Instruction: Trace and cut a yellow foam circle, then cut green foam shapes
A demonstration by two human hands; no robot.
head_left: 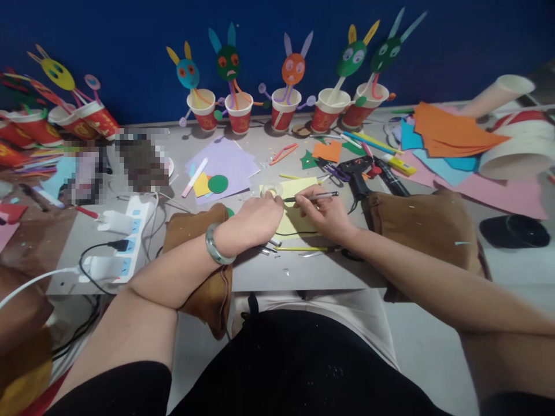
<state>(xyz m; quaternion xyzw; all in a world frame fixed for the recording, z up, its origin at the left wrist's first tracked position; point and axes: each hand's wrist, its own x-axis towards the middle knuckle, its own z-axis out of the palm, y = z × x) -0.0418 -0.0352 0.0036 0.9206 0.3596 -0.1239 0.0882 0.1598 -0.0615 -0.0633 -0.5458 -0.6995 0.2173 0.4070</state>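
My right hand [327, 214] grips a black-and-clear pen [323, 196], its tip pointing left over a sheet of yellow paper [299, 222]. Close to that tip is my left hand [260, 219], wearing a bangle [219, 244]. Its fingers are bent down onto a clear ring that looks like a roll of tape [271, 188], at the paper's upper left; the fingertips are partly hidden. Left of the yellow sheet lie purple paper [236, 159], a green paper circle [218, 184] and a marker [195, 177].
Red paper cups [240, 118] with paper-faced figures line the blue back wall. A glue gun [356, 173] and orange paper [451, 130] are on the right. A power strip [135, 240] with cables stands left. Brown sleeve covers [422, 231] lie near both forearms. Another person's arm [21, 309] shows at left.
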